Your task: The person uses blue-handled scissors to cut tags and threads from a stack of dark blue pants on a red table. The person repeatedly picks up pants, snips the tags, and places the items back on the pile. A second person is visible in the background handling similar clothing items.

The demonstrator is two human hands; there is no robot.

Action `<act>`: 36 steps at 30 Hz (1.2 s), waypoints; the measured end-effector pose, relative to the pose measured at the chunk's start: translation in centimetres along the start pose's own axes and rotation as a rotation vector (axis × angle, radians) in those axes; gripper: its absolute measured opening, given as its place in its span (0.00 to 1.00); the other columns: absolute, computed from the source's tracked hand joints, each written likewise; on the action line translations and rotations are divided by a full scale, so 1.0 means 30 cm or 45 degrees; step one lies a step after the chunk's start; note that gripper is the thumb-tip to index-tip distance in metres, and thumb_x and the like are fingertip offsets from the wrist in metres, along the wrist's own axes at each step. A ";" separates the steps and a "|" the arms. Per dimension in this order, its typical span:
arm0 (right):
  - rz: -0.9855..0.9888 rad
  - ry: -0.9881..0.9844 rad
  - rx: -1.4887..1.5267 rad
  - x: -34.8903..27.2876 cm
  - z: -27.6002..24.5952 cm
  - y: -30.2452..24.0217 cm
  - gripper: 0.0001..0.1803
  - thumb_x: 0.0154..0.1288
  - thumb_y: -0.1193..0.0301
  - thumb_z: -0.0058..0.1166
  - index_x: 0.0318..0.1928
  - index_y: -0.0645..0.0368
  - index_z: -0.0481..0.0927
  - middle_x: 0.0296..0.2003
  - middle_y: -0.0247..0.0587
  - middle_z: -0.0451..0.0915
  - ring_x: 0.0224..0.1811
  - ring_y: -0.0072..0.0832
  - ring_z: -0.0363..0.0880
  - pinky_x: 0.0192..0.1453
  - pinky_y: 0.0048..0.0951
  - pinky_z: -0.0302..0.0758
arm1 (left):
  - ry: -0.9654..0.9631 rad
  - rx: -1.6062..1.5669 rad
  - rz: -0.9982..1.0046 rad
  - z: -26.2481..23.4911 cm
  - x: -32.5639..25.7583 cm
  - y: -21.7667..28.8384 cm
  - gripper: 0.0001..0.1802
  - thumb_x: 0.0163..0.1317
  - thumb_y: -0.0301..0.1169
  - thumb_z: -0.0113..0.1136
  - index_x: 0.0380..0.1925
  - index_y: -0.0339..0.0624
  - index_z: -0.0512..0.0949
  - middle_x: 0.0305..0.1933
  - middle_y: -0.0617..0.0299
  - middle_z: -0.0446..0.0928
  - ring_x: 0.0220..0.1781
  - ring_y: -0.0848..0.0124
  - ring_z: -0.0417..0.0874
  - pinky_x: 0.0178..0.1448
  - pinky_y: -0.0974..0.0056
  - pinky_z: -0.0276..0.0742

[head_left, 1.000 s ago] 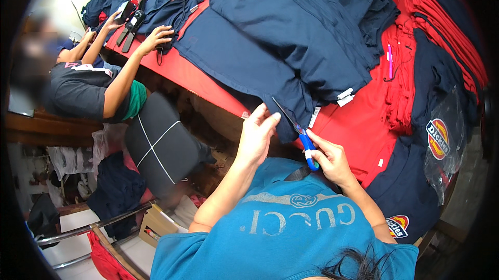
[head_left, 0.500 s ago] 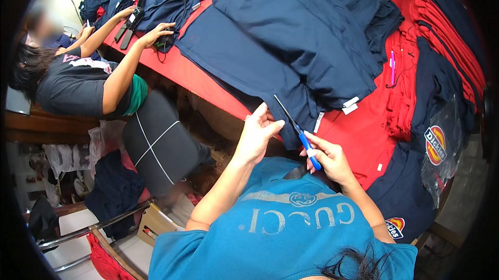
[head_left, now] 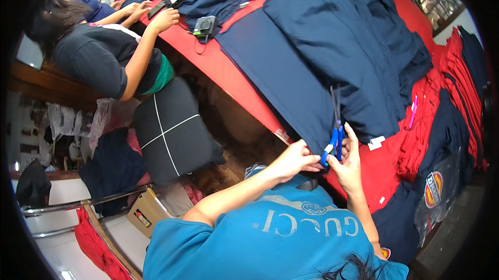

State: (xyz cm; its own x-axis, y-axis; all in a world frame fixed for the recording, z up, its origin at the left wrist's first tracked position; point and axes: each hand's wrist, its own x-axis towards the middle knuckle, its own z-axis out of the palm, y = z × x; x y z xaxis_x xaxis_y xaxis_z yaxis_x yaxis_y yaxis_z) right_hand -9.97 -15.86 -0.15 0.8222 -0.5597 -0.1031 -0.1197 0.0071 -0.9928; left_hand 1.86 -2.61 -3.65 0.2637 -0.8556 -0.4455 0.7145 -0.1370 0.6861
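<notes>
Right hand (head_left: 347, 163) clamped on blue-handled steel scissors (head_left: 333, 137), blades now swung upright | left hand (head_left: 293, 159) pinching navy cloth garment (head_left: 291, 80) hem at red table (head_left: 228, 74) edge | trimming under way.

Blue printed T-shirt (head_left: 270, 238), bare forearms.

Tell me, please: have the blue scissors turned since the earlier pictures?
Yes. The blue scissors in the right hand now point straight up the navy garment; earlier they slanted up-left across its edge.
</notes>
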 end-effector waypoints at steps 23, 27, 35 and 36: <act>0.019 -0.004 0.049 0.058 -0.281 -0.151 0.31 0.56 0.70 0.64 0.61 0.62 0.71 0.57 0.39 0.73 0.50 0.26 0.76 0.51 0.25 0.78 | 1.263 2.667 0.502 -0.942 0.493 0.884 0.12 0.66 0.33 0.49 0.40 0.37 0.76 0.39 0.47 0.79 0.42 0.51 0.84 0.46 0.51 0.80; -0.124 0.365 -0.079 0.140 -0.419 -0.189 0.34 0.53 0.82 0.63 0.63 0.64 0.69 0.50 0.36 0.74 0.46 0.20 0.74 0.49 0.22 0.77 | 1.317 2.486 0.583 -0.869 0.565 1.078 0.14 0.64 0.35 0.51 0.38 0.34 0.76 0.35 0.44 0.79 0.38 0.45 0.83 0.48 0.49 0.79; -0.187 1.208 -0.795 0.354 -0.440 0.060 0.26 0.61 0.87 0.45 0.61 0.61 0.70 0.51 0.51 0.77 0.53 0.37 0.79 0.58 0.35 0.72 | -0.016 1.812 1.082 -0.332 0.770 1.178 0.52 0.58 0.47 0.68 0.74 0.46 0.47 0.79 0.50 0.45 0.78 0.55 0.50 0.76 0.48 0.49; -0.298 1.203 -0.877 0.395 -0.420 0.127 0.28 0.59 0.87 0.45 0.61 0.61 0.69 0.56 0.54 0.74 0.59 0.43 0.75 0.63 0.38 0.69 | -0.029 2.155 1.178 -0.357 0.850 1.086 0.52 0.56 0.51 0.68 0.74 0.52 0.50 0.78 0.47 0.46 0.79 0.52 0.48 0.76 0.48 0.50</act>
State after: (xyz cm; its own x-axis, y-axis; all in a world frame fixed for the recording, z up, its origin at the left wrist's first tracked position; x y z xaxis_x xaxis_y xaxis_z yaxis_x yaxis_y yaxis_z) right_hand -7.69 -32.91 -4.38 0.1634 -0.8788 0.4483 -0.5323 -0.4611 -0.7100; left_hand 38.81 -23.54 1.19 0.1173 -0.9385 0.3249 -0.9002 0.0377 0.4338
